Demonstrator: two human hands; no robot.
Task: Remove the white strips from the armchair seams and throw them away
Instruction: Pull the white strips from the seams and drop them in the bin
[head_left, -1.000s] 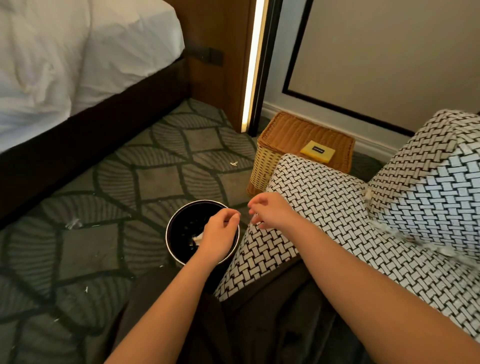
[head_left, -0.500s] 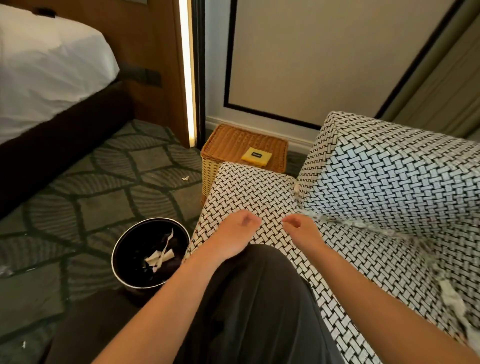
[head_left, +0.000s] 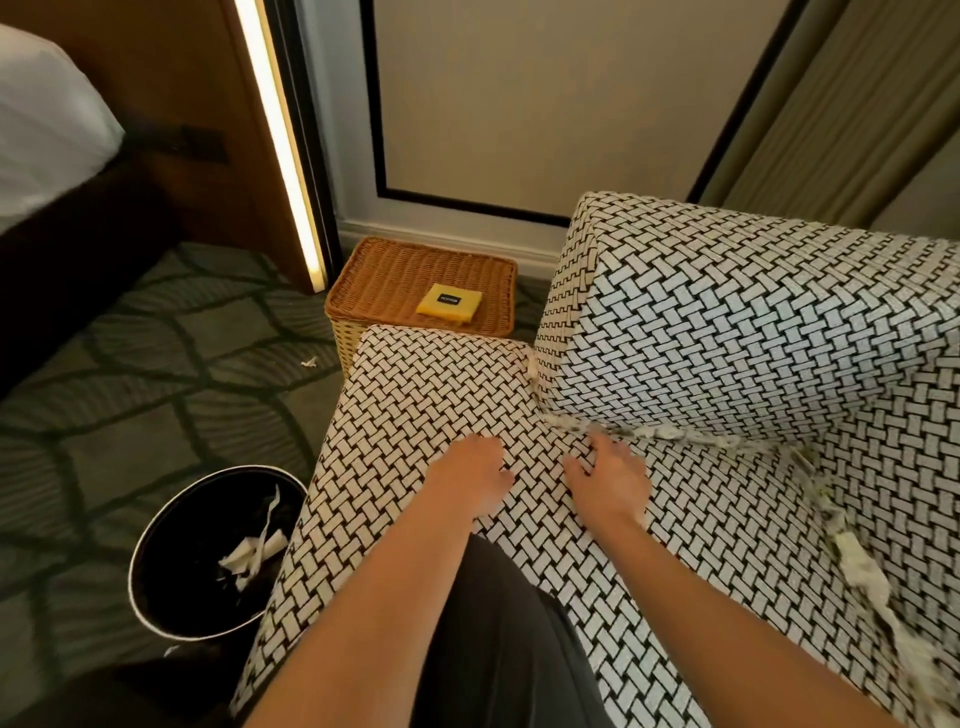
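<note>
The armchair is covered in black-and-white woven fabric. White strips are stuck along the seam between the seat and the armrest, and more strips run down the seam on the right. My left hand hovers over the seat cushion with loosely curled fingers and holds nothing. My right hand is beside it, fingers spread, reaching toward the near end of the strip-filled seam. A round black bin on the floor at lower left holds several white strips.
A wicker basket with a yellow packet stands behind the seat by the wall. A bed is at far left. Patterned carpet carries a small white scrap. My dark-clothed leg lies on the seat.
My hands have left the bin and moved right over the seat cushion. The view has swung right toward the armchair seams. My right hand's fingers have spread.
</note>
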